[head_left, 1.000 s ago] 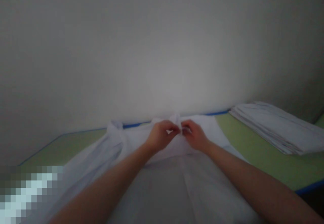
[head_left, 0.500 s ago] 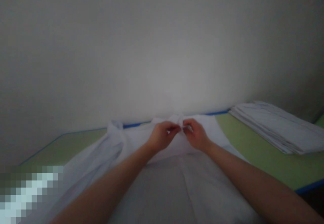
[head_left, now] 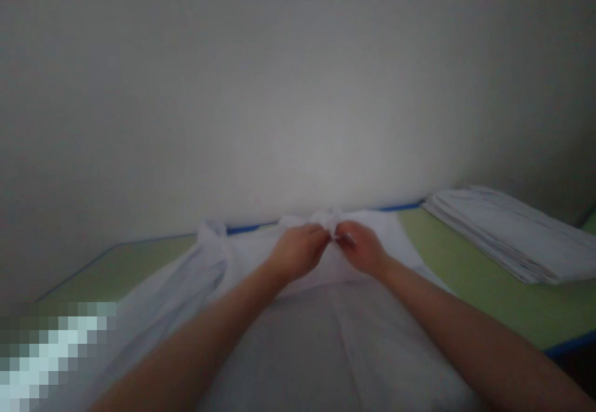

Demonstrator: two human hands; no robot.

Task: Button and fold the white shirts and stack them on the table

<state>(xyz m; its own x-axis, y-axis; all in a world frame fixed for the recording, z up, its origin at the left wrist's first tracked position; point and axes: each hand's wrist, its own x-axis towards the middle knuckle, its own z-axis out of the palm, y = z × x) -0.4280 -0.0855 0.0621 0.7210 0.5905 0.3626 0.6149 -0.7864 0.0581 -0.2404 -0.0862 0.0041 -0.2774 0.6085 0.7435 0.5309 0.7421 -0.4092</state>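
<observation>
A white garment [head_left: 302,350] lies spread out in front of me, with a seam line running down its middle. Bunched folds of its cloth, perhaps a sleeve, gather on the left side. At the far end, my left hand [head_left: 300,250] is closed in a pinch on the fabric. My right hand [head_left: 361,247] pinches the same small gathered bit of cloth from the other side, its fingertips close to those of the left. Whatever small detail sits between the fingertips is hidden by them.
Beneath the garment is a green table [head_left: 433,244] with a blue edge, pushed against a plain grey-white wall [head_left: 298,89]. A stack of folded white cloth [head_left: 516,232] rests at the right. The lower left corner is pixelated.
Both hands remain at the same spot on the garment. The left fingers have curled in more, and the fingertips of both hands have shifted slightly around the gathered cloth.
</observation>
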